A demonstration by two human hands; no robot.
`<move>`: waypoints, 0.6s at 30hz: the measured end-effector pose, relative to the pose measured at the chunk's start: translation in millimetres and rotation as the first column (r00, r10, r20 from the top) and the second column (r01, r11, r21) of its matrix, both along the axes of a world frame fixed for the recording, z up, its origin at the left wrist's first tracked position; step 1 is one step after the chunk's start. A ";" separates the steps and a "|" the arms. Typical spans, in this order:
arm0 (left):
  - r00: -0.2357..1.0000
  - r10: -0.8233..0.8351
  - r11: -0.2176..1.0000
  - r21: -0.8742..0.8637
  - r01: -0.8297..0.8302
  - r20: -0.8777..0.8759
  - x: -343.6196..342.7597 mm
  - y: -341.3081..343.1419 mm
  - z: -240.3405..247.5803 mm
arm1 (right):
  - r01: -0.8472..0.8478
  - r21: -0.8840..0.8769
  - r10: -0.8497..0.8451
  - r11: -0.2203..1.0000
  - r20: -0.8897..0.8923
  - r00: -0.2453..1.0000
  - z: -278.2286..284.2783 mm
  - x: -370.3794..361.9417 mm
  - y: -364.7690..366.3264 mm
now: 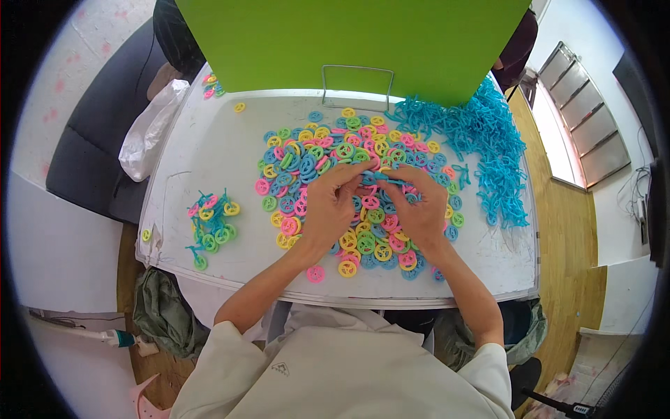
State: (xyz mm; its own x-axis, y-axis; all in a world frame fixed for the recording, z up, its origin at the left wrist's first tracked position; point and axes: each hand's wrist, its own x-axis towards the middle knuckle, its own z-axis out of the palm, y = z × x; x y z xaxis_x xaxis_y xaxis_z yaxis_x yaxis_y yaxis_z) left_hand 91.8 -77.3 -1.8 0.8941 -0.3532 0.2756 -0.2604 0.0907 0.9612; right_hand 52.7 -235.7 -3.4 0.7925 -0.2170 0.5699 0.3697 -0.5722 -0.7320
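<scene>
Over a heap of small plastic wheels [366,241] in pink, yellow, green and blue, my two hands come together. My left hand [330,206] is closed, its thumb and fingers pinching one end of a small teal plastic piece [375,177]. At the other end, my right hand [424,209] pinches the same piece. Fingers cover much of it, so whether a wheel is fitted to it cannot be made out. Left of the heap lies a small cluster [213,222] of teal pieces with coloured wheels on them.
A large pile of teal plastic pieces [499,160] covers the table's right side. A green panel [356,45] with a wire stand [358,67] rises at the back. A white plastic bag [152,133] hangs by the left edge of the white table [202,150]. Other people sit partly hidden beyond.
</scene>
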 end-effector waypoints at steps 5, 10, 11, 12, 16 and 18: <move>0.997 0.019 1.000 -0.013 -0.018 0.074 -2.1 -5.7 -1.0 | -0.016 0.000 0.016 1.000 0.001 1.000 5.6 -4.0 -2.7; 0.987 0.025 0.998 0.049 -0.033 0.160 -1.7 1.5 -2.0 | -0.132 0.038 0.135 0.991 -0.103 0.985 15.3 -9.8 -5.3; 0.985 0.059 0.995 0.068 -0.071 0.161 -0.7 5.8 -0.1 | -0.107 0.032 0.110 0.994 -0.103 0.989 17.0 -9.3 -9.7; 0.982 0.093 0.990 0.091 -0.110 0.166 2.0 12.6 3.2 | -0.174 0.004 0.174 0.985 -0.020 0.984 19.1 -4.5 -15.1; 0.935 0.334 0.935 0.084 -0.345 0.120 -0.7 66.8 40.8 | 0.083 0.075 -0.080 0.994 -0.036 0.996 20.5 20.2 -72.8; 0.799 0.531 0.792 0.170 -0.587 0.282 -11.4 101.3 45.9 | 0.267 -0.116 -0.286 0.957 -0.198 0.938 15.5 21.9 -117.5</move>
